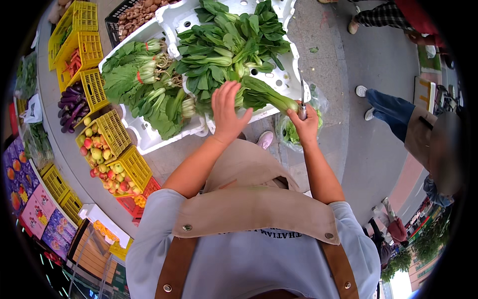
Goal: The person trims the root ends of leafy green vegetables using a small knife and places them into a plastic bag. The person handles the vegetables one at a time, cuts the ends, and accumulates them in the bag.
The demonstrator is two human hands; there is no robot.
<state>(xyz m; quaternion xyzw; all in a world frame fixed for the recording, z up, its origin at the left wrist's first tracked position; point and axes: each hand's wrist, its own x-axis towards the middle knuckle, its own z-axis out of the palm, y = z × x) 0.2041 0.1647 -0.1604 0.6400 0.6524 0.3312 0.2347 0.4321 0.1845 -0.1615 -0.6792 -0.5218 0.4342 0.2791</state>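
My right hand (pixel 307 125) holds the pale base of a bok choy (pixel 274 96) together with a knife (pixel 302 89), whose blade points away from me. The bok choy's leaves lie toward the left, close to my left hand (pixel 227 112). That hand is spread over the near edge of the greens, palm down; whether it touches a leaf is unclear. Beyond it, a heap of leafy green bok choy (pixel 227 48) fills much of a white foam box (pixel 295 71). Bundles of leafy greens with roots (pixel 149 76), some tied with red bands, lie in the foam box at left.
Yellow crates (pixel 112 130) of apples, eggplants (pixel 73 106) and carrots (pixel 74 61) line the left. A black crate (pixel 112 24) of brown roots stands beyond the foam boxes. A plastic bag of greens (pixel 295 130) sits by my right hand. Several people are at right.
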